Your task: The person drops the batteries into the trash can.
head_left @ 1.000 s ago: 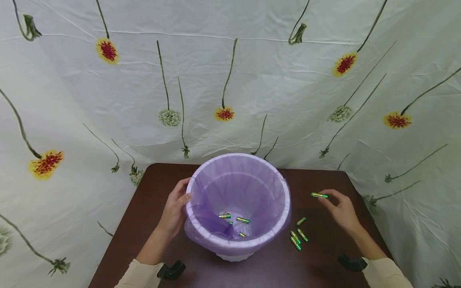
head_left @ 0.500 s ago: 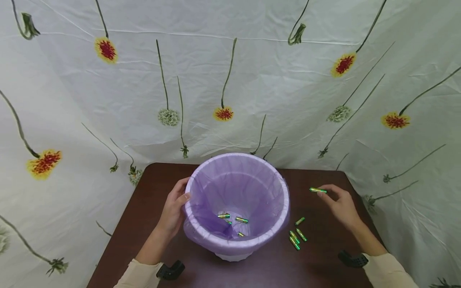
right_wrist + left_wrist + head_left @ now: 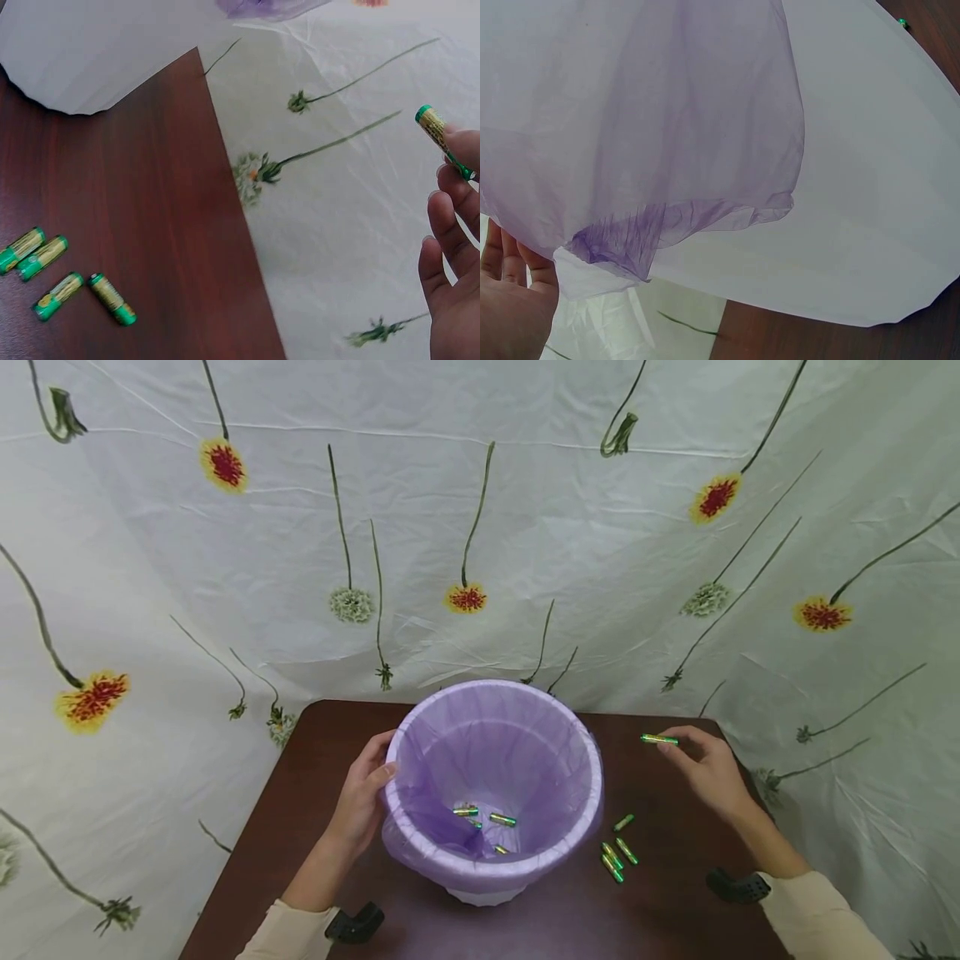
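The left hand (image 3: 363, 797) grasps the left side of the bin (image 3: 486, 896), its thumb laid over the rim and its fingers reaching round the outside; the left wrist view shows those fingers bent against the edge of the purple liner (image 3: 480, 735), their tips hidden behind it; how hard they press I cannot tell. The bin is white and stands upright on the dark brown table (image 3: 622, 935); the liner is folded over the rim and hangs down outside it.

The right hand (image 3: 712, 772) pinches one battery (image 3: 660, 739), green at the ends and gold along the middle; the thumb lies across one side of it and the fingers back it from the other; in the right wrist view the lower fingers are loosely bent and apart from the battery, so only a small part of the hand does the holding; the held battery is in the air to the right of the bin, clear of its rim, nearly level in the head view.

Several like batteries (image 3: 502, 819) lie on the bottom of the bin, on the liner; four loose batteries (image 3: 627, 851) lie close together on the table, just right of the bin; behind the table hangs a pale flowered cloth (image 3: 420, 527).
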`<state>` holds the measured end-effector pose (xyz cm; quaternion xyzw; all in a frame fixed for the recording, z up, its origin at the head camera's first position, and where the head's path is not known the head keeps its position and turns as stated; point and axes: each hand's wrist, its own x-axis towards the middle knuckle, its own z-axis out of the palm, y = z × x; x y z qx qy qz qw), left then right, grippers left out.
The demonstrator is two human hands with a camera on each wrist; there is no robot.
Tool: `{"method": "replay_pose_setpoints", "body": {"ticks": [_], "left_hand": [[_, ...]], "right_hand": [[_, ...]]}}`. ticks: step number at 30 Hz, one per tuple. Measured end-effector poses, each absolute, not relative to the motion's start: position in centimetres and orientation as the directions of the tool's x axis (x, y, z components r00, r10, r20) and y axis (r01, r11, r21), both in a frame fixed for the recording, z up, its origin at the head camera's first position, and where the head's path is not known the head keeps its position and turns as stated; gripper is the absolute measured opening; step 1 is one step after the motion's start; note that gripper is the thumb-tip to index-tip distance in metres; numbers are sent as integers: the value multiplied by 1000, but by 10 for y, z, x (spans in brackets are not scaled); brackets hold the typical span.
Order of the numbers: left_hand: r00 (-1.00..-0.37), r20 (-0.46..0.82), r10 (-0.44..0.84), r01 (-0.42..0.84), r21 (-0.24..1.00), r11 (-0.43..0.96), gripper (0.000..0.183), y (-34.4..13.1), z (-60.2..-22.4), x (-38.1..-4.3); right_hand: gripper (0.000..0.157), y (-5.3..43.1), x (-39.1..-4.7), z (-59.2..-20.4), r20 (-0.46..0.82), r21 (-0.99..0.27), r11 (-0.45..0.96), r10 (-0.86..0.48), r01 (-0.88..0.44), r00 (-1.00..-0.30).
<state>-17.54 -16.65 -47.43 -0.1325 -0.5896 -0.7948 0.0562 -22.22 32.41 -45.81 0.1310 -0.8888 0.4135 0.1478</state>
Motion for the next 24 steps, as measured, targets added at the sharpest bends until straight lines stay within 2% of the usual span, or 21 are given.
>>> {"method": "replay_pose_setpoints", "body": {"ticks": [12, 24], "left_hand": [[-960, 272, 67, 245, 930, -274, 40, -170, -475, -174], [-962, 269, 51, 247, 932, -265, 40, -166, -473, -174]], "right_hand": [[18, 295, -234, -423, 391, -747, 525, -148, -407, -908], [22, 255, -250, -384, 409, -717, 506, -251, -479, -877]]}}
